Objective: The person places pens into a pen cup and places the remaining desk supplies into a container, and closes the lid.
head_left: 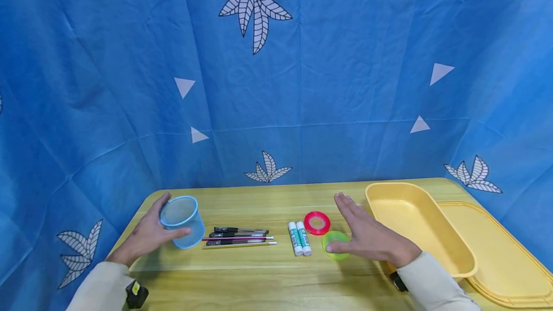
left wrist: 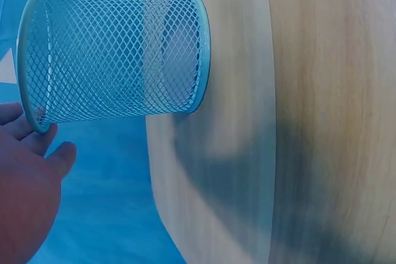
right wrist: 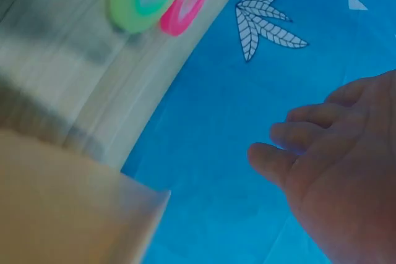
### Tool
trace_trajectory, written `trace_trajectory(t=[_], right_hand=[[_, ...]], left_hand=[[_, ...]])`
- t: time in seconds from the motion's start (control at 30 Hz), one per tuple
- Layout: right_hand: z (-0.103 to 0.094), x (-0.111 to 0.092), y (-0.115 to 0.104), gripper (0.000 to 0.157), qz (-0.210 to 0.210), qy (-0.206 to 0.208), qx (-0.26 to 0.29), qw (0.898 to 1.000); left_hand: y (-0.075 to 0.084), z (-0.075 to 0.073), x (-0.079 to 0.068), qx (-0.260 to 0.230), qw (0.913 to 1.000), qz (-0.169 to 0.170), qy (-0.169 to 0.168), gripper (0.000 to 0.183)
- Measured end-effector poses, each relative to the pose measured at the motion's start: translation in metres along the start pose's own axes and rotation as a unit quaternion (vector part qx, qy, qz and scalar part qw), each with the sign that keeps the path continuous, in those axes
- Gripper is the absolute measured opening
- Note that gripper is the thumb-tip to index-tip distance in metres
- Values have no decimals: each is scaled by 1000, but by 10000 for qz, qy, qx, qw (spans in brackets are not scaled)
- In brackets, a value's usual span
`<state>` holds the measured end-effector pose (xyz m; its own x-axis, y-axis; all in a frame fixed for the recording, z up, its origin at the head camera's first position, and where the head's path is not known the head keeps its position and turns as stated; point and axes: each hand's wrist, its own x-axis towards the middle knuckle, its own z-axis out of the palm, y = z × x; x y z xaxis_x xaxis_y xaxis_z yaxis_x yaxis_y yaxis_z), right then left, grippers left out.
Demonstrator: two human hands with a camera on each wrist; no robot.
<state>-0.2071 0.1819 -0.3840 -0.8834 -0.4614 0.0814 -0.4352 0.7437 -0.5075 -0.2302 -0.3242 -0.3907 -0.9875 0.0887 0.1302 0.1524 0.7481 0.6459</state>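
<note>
My left hand (head_left: 149,232) holds a light-blue mesh pen cup (head_left: 190,227) near its top, the thumb across the near side and the fingers at the far left of the rim. In the left wrist view the mesh pen cup (left wrist: 117,54) has fingers at its rim. My right hand (head_left: 367,232) is spread with nothing in its grasp, its thumb overlapping a green tape roll (head_left: 340,255) in the head view. A red tape roll (head_left: 307,222) lies beyond it. Two glue sticks (head_left: 295,238) lie side by side left of the rolls.
Several black pens (head_left: 229,235) and a yellow pencil (head_left: 239,245) lie right of the cup. A yellow tray (head_left: 458,248) stands on the right, partly over a flat yellow lid (head_left: 497,253). Blue curtain (head_left: 302,85) hangs behind the wooden table (head_left: 259,287).
</note>
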Motion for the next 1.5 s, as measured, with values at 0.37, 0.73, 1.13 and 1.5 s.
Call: trace_trajectory(t=[0.37,0.73,1.13,1.5], right_hand=[[19,23,-12,115,-163,-83,373,9991],[36,41,-19,110,-108,-292,718,9969],[52,69,-29,96,-328,-272,1021,9939],[60,91,-35,61,-609,-507,1129,9904]], left_hand=[[-7,2,1,-302,9990,-189,254,107],[-13,3,5,-650,9971,-284,268,106],[-18,3,5,-1245,9917,-157,290,102],[-20,0,6,-1207,9926,-95,90,100]])
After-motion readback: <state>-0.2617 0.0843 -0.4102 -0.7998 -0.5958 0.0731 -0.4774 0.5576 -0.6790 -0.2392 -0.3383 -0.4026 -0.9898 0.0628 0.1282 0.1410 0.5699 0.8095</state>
